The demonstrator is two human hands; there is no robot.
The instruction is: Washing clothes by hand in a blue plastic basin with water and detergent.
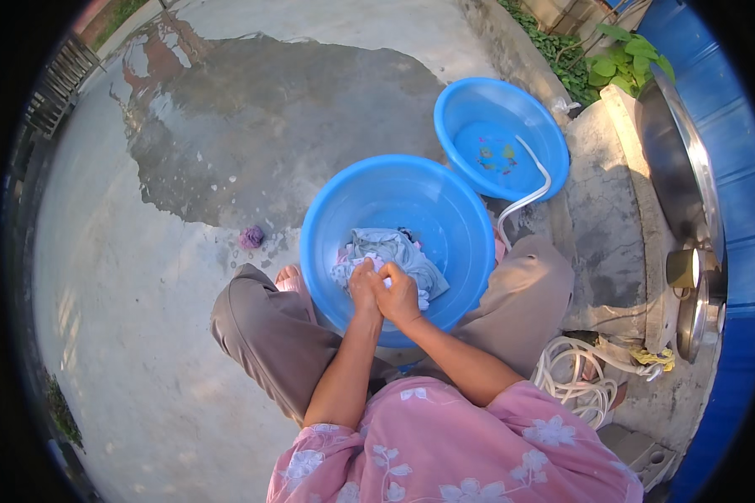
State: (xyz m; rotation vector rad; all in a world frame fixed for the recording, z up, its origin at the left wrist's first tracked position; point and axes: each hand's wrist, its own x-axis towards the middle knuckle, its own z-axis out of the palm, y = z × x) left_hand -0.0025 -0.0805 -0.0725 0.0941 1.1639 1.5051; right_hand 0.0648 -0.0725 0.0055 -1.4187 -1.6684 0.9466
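Note:
My left hand (363,288) and my right hand (397,295) are pressed together, fingers curled, over the near side of a large blue plastic basin (459,207). Between them shows a bit of pale pinkish-white cloth (375,262), which both seem to grip; most of it is hidden by my fingers. Beneath and just beyond my hands lies a crumpled heap of laundry in the basin. A grey-blue garment (409,254) tops the heap, with white and pink pieces around its edges. The basin stands on the ground between my bent knees.
A second blue basin (462,119) touches the first at far right; a white hose (531,200) runs into it. Hose coils (566,371) lie by my right side. A purple mesh scrubber (251,237) sits left on wet concrete (277,126). Metal pans (679,170) lean along the right.

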